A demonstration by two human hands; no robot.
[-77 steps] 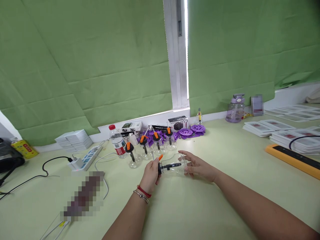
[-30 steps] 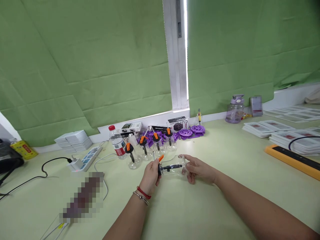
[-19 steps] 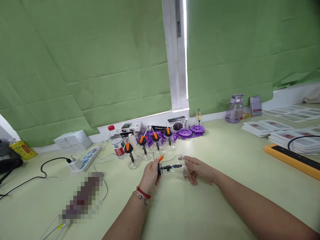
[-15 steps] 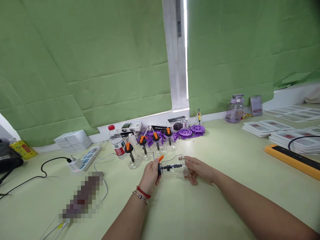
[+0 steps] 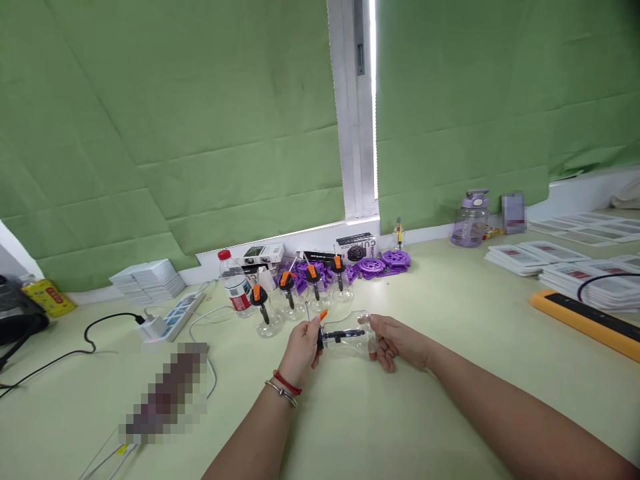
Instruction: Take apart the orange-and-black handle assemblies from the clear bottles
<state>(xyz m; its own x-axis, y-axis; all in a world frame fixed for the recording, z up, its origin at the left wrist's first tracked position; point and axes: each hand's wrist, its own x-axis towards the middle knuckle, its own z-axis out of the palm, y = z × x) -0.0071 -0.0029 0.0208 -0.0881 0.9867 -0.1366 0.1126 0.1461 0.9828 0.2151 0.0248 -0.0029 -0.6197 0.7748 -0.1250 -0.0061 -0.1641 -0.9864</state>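
Note:
A small clear bottle (image 5: 350, 335) lies sideways just above the pale green table, held between both hands. My left hand (image 5: 303, 343) is closed round its black cap with the orange spout (image 5: 323, 313). My right hand (image 5: 397, 341) cups the bottle's round bottom end, fingers curled about it. A black tube shows inside the bottle. Several like bottles with black and orange caps (image 5: 287, 293) stand upright in a row just beyond the hands.
A water bottle with a red cap (image 5: 233, 283), a white power strip (image 5: 173, 315) with cables and purple plastic parts (image 5: 383, 261) lie at the back. A purple jug (image 5: 470, 217), stacks of white cards (image 5: 575, 270) and an orange bar (image 5: 585, 319) are at the right.
Both hands have stayed on the clear bottle. My right hand's fingers have closed more round its bottom end, and the cap end has turned slightly in my left hand.

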